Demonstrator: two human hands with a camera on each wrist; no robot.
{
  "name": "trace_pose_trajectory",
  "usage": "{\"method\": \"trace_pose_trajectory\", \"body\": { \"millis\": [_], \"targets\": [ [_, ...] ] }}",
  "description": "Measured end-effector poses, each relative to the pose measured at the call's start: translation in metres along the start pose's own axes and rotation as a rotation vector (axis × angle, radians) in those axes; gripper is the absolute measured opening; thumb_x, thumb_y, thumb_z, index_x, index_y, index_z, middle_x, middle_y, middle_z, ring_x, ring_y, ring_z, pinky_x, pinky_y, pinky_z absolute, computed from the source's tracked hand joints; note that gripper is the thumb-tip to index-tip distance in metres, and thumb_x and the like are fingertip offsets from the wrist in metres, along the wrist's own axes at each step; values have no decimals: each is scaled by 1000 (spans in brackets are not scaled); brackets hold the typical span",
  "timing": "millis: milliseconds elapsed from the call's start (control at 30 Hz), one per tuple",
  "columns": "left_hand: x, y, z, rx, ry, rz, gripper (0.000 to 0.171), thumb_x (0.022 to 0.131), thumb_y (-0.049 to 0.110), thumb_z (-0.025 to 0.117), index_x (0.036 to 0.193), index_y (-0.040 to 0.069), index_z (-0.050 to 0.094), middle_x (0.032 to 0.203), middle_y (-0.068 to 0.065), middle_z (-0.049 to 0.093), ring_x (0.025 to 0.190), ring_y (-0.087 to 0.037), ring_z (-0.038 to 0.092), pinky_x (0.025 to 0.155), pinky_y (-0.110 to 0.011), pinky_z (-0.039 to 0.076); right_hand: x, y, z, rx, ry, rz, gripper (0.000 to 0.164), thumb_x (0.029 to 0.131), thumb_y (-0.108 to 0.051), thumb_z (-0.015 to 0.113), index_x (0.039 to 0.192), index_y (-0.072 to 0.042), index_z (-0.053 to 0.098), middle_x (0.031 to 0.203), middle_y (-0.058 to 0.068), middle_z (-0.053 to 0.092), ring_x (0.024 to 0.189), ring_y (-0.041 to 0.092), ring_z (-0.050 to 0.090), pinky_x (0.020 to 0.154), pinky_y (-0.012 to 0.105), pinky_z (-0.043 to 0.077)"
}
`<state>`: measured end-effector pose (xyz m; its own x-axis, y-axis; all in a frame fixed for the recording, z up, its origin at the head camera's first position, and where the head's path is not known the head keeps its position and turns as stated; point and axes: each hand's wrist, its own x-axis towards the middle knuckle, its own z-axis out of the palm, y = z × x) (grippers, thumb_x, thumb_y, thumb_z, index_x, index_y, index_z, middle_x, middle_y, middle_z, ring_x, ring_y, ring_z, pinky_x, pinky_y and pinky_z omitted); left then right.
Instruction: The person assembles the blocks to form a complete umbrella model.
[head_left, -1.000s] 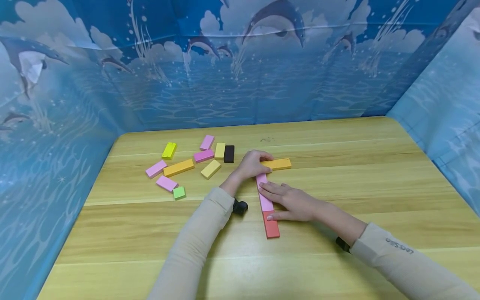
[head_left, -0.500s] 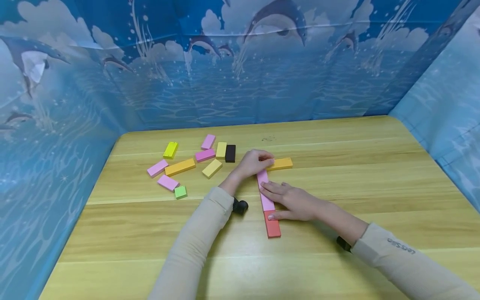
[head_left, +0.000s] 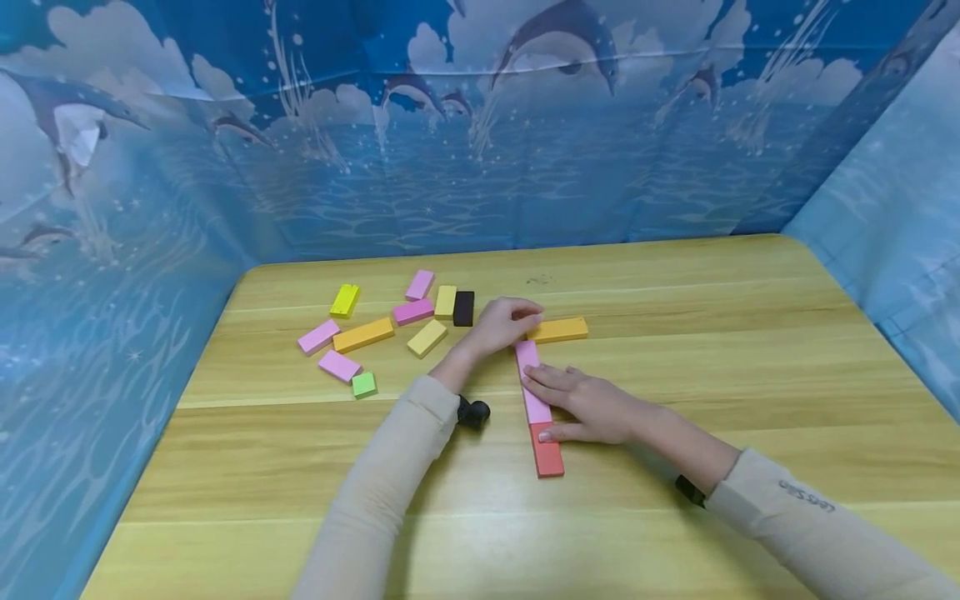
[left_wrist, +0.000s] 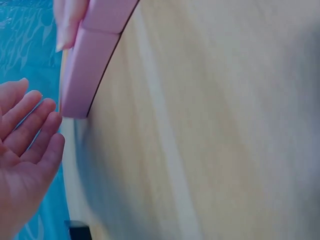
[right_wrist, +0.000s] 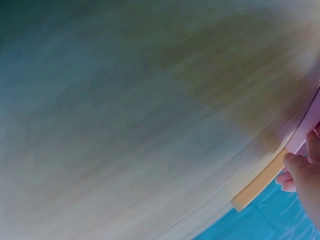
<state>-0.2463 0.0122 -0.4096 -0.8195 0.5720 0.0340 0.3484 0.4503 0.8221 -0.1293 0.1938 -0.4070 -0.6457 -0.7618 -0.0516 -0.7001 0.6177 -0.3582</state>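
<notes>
Two pink blocks [head_left: 537, 407] lie end to end in a row, with a red block [head_left: 548, 458] at the near end. At the far end, an orange block [head_left: 564, 329] lies crosswise, pointing right. My left hand [head_left: 493, 327] hovers by the orange block's left end. In the left wrist view, its fingers [left_wrist: 30, 132] are relaxed and hold nothing, beside the pink block's end [left_wrist: 82, 92]. My right hand [head_left: 588, 406] rests its straight fingers on the pink blocks and its thumb on the red one. The right wrist view shows part of a hand by the orange block [right_wrist: 262, 181].
Loose blocks lie at the left back of the wooden table [head_left: 480, 533]: a longer orange block [head_left: 363, 334], a black block [head_left: 464, 308], a green block [head_left: 364, 384], a bright yellow block [head_left: 345, 301] and several pink and pale yellow ones. A blue dolphin curtain [head_left: 480, 192] surrounds the table.
My left hand has drawn slightly to the left, uncovering more of the orange block's left end. The right hand stays on the row, and the blocks look unmoved.
</notes>
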Motion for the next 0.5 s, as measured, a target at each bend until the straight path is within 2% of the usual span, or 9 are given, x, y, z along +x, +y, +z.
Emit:
{"method": "trace_pose_trajectory", "body": {
  "millis": [300,500],
  "targets": [
    [-15,-10,-24,18,30,30,32,93,17,58,120,0,61,116,-12,63,102,-20,58,90,-27,44,-2,0,0,1,-21,8,75,90,-51,53,146,-7,30,152,10,24,138,25,23,105,52,26],
    [-32,-19,-43,-10,45,20,36,92,19,59,122,-1,59,119,-14,61,103,-20,58,89,-31,45,-2,0,-1,-5,-17,8,75,90,-51,53,145,-7,31,152,10,24,138,26,23,105,53,27]
  ]
}}
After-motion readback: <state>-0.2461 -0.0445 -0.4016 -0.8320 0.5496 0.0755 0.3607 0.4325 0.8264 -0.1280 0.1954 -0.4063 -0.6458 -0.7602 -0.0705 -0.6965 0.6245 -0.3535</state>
